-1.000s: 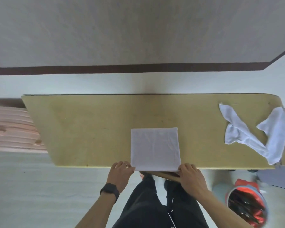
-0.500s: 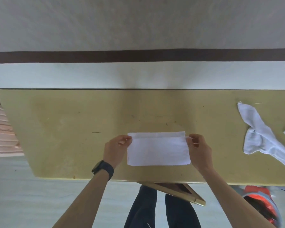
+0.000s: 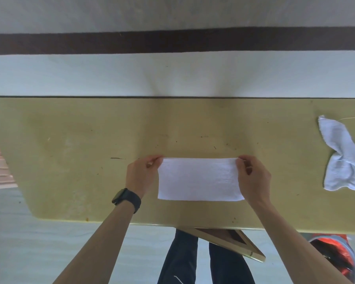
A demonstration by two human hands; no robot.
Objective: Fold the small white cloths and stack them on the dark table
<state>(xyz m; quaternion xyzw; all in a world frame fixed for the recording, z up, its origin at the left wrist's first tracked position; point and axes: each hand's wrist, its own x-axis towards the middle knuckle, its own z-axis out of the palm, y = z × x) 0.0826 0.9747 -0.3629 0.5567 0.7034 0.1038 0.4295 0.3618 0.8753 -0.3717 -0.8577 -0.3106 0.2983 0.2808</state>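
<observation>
A small white cloth (image 3: 199, 179) lies folded in half as a wide rectangle on the yellowish table (image 3: 80, 160), near its front edge. My left hand (image 3: 140, 175) pinches the cloth's far left corner. At the far right corner, my right hand (image 3: 252, 177) pinches it between thumb and fingers. A second white cloth (image 3: 342, 160) lies crumpled and unfolded on the table at the right edge of view.
The floor shows beyond the table's far edge, with a dark strip across it. A wooden frame (image 3: 230, 240) sticks out under the table's front edge by my legs. A red and grey container (image 3: 336, 257) stands on the floor at bottom right.
Both hands lifted the cloth's near edge from the table's front and carried it to the far edge, folding the square in half. The camera view shifted closer and to the left.
</observation>
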